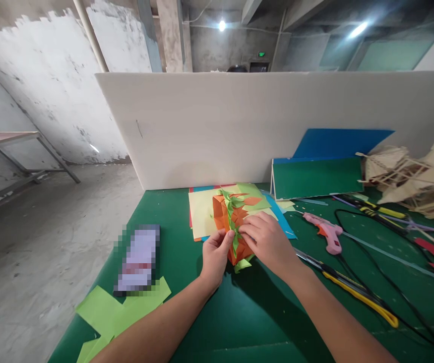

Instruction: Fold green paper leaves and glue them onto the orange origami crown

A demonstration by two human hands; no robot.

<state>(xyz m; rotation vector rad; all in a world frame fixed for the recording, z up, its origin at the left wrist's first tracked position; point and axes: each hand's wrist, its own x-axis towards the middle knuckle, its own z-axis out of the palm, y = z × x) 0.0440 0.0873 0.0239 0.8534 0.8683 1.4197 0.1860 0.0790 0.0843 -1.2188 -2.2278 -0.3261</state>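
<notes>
An orange and green folded-paper piece (221,214) is held up over the middle of the green table, with pointed orange petals and a light green strip along it. My left hand (215,257) pinches its lower left side between thumb and fingers. From the right, my right hand (265,241) has its fingertips closed on the green and orange folds; exactly which fold they grip is hidden. Behind the piece lies a stack of coloured paper sheets (200,216), yellow on top, with blue, red and light green edges showing.
A pink hot glue gun (324,231) with a black cord lies right, near a yellow-handled tool (368,298). Light green paper squares (101,310) and a blurred phone-like object (139,259) lie left. A white board (209,126), green box (317,177) and stick model (409,176) stand behind.
</notes>
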